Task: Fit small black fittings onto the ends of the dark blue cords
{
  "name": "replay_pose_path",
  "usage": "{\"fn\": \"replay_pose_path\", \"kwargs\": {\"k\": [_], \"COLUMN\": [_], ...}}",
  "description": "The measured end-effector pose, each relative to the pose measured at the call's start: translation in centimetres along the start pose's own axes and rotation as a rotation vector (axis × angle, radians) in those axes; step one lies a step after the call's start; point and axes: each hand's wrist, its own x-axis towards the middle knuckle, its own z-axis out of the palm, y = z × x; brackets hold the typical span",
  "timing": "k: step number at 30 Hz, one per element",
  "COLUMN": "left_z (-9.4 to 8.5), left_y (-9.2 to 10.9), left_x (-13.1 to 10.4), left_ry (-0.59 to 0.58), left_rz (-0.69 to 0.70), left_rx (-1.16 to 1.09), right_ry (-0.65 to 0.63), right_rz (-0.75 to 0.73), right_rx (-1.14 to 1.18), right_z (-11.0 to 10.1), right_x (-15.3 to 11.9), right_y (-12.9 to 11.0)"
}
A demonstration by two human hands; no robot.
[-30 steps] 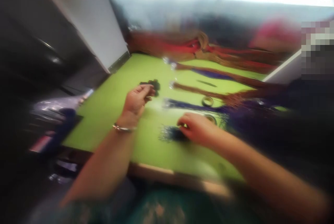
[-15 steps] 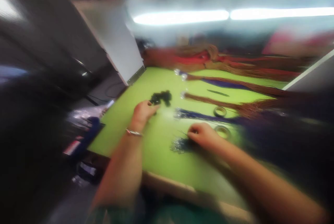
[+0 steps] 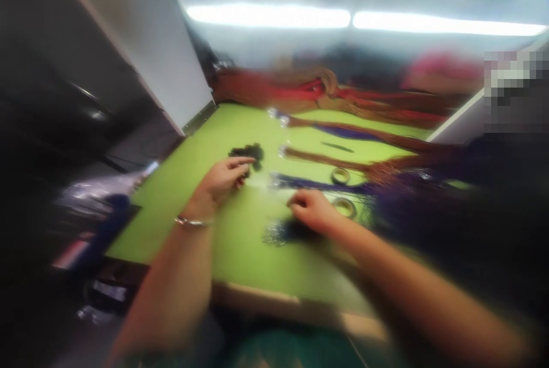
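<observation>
The left hand bent by the black pieces, the right hand above the near wires; whether either gripped anything, I could not tell. Light pinching seemed best.

A: What's at the back of your green table?
B: Heap of red and brown wires. Two lit tubes in a row above.
A: On the tabletop?
B: You've got two tape rolls, just beside each other, thin dark strip farther back.
A: Your left?
B: White panel at the far corner, clear plastic bag near the edge.
</observation>
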Motion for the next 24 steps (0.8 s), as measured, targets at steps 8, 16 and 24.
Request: {"fn": "replay_pose_path", "kwargs": {"k": [8, 16, 24], "left_z": [3.0, 4.1, 5.7], "left_y": [0.0, -1.1, -0.9], "left_x": [-1.2, -1.1, -2.1], "left_ry": [-0.215, -0.433, -0.482], "left_rz": [-0.061, -0.100, -0.014], "left_rx": [-0.355, -0.493, -0.408], "right_ry": [0.030, 0.178, 0.273], "right_rz": [-0.090, 0.019, -0.050], "right_rx": [-0.049, 0.072, 0.053], "right_z": [0.7, -0.9, -1.1], "right_x": [0.9, 0.4, 0.0], "right_y": [-1.8, 0.3, 1.1]}}
